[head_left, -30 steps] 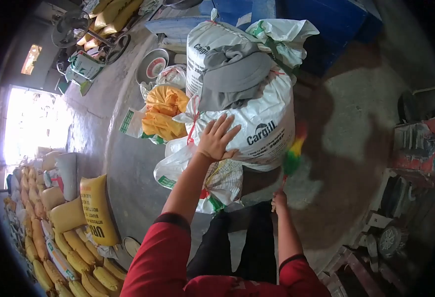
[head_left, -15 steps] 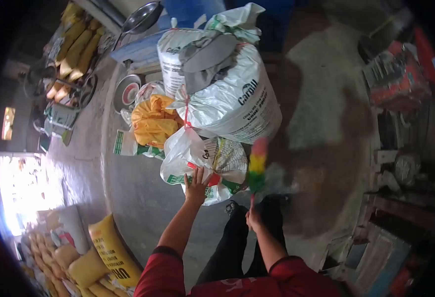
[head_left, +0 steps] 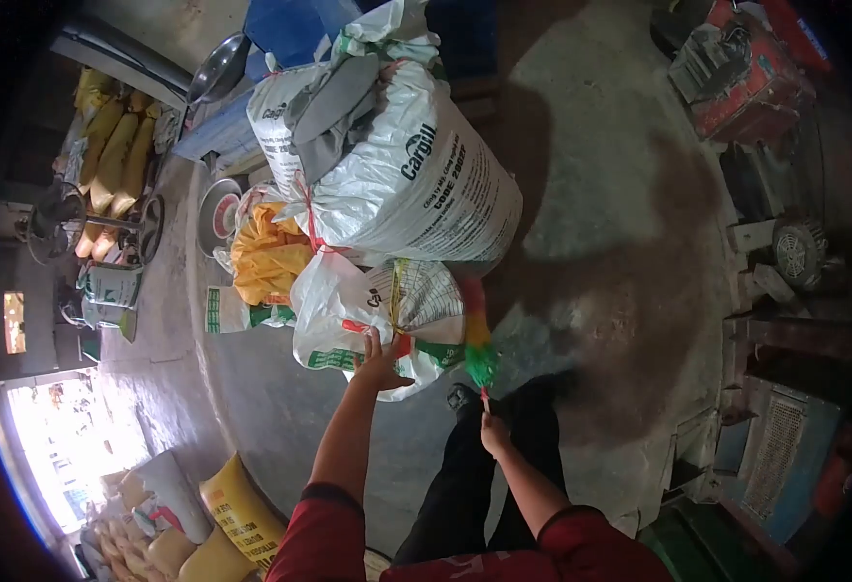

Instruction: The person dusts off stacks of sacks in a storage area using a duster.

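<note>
My left hand (head_left: 379, 369) rests with its fingers spread on a small white and green sack (head_left: 334, 299), beside a red patch on it. In my right hand (head_left: 494, 434) is the red handle of a colourful feather duster (head_left: 480, 354), its fluffy head blurred against the sack's right side. A large white Cargill sack (head_left: 426, 184) stands just beyond, tied with red string, and a grey cap (head_left: 334, 116) lies on top of it. An orange bag (head_left: 269, 254) sits to the left of the small sack.
A metal bowl (head_left: 220, 68) and a basin (head_left: 214, 215) are at the upper left. Yellow sacks (head_left: 242, 509) lie at the lower left. Red machinery (head_left: 758, 87) and a motor (head_left: 797, 254) stand along the right, above a blue-grey metal box (head_left: 780, 456).
The view has shifted, so the sacks appear further left. The duster has swung left against the small sack's side. My left hand still touches that sack.
</note>
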Available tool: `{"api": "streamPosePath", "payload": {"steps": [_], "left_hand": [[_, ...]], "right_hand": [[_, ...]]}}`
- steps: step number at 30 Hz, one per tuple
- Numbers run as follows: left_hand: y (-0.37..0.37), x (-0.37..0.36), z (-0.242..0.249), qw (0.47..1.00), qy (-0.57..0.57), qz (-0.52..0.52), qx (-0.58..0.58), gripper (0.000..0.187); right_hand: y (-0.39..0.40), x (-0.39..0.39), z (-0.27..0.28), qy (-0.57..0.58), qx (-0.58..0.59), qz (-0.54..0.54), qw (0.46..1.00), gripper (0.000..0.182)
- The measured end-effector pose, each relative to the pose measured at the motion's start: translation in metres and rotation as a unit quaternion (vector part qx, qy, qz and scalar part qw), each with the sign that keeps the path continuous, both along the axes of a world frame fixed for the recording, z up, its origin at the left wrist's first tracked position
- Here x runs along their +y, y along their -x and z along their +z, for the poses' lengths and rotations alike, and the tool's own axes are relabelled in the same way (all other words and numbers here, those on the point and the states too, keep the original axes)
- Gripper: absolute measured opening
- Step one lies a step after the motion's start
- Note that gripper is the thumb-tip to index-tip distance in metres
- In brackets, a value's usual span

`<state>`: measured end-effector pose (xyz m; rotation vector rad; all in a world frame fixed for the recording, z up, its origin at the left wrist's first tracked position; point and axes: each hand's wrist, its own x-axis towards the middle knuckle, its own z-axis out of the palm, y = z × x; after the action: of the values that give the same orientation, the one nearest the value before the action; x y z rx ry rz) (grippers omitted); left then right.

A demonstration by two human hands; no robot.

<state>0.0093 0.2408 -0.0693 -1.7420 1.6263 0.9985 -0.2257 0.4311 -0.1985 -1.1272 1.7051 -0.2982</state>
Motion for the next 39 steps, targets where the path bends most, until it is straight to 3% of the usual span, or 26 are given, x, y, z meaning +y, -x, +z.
{"api": "streamPosePath", "payload": {"steps": [2,3,7,8,9,11,13,15,16,17,20,22,26,28,34,36,37,39], "left_hand": [[0.002,0.001,0.005,1.0,0.009,0.008,-0.001,0.109],[0.004,0.004,0.006,1.0,0.011,0.015,0.0,0.108],[0.012,0.011,0.011,0.999,0.043,0.025,-0.02,0.107],[0.011,0.012,0.008,0.998,0.047,0.032,-0.016,0.107],[0.008,0.013,0.002,0.998,0.057,0.018,-0.015,0.105],[0.006,0.014,0.0,0.998,0.066,0.017,-0.013,0.103],[0.003,0.002,0.007,0.999,0.028,-0.023,-0.025,0.096],[0.001,-0.018,0.029,0.999,0.015,-0.038,0.001,0.078],[0.003,-0.032,0.048,0.999,-0.007,-0.037,0.025,0.071],[0.0,-0.04,0.058,0.999,-0.001,-0.034,0.02,0.071],[-0.011,-0.058,0.084,0.991,0.079,0.059,0.09,0.058],[-0.017,-0.067,0.101,0.968,0.211,0.046,0.129,0.051],[-0.032,-0.077,0.109,0.93,0.298,0.099,0.191,0.049],[-0.038,-0.083,0.119,0.921,0.314,0.114,0.201,0.048],[-0.034,-0.09,0.136,0.903,0.324,0.127,0.251,0.046],[-0.031,-0.094,0.13,0.889,0.346,0.129,0.272,0.046],[-0.028,-0.096,0.136,0.896,0.328,0.13,0.271,0.046],[-0.024,-0.101,0.133,0.899,0.316,0.127,0.274,0.045]], "right_hand": [[0.016,0.003,-0.019,-0.247,0.107,0.087,0.959,0.043],[0.03,-0.003,-0.021,-0.18,0.122,0.172,0.961,0.037],[0.052,-0.038,-0.018,-0.06,0.139,0.195,0.969,0.03],[0.05,-0.062,0.013,0.021,0.071,0.044,0.996,0.028],[0.045,-0.088,0.041,0.101,-0.002,-0.105,0.989,0.03],[0.037,-0.13,0.068,0.187,-0.033,-0.18,0.965,0.037],[0.03,-0.174,0.118,0.256,-0.094,-0.164,0.948,0.032],[0.035,-0.214,0.145,0.309,-0.033,-0.038,0.95,0.029],[0.046,-0.23,0.147,0.256,0.117,0.06,0.958,0.028],[0.06,-0.246,0.151,0.266,0.204,0.129,0.933,0.026],[0.092,-0.275,0.141,0.259,0.32,0.184,0.892,0.026],[0.09,-0.28,0.142,0.254,0.314,0.176,0.898,0.03],[0.089,-0.265,0.154,0.239,0.274,0.167,0.917,0.035],[0.094,-0.259,0.15,0.223,0.225,0.019,0.949,0.04],[0.102,-0.285,0.149,0.215,0.037,-0.111,0.97,0.038],[0.068,-0.272,0.19,0.27,0.008,-0.034,0.962,0.033],[0.049,-0.264,0.217,0.263,0.077,-0.024,0.961,0.033],[0.059,-0.263,0.194,0.184,0.159,0.028,0.97,0.037]]}}
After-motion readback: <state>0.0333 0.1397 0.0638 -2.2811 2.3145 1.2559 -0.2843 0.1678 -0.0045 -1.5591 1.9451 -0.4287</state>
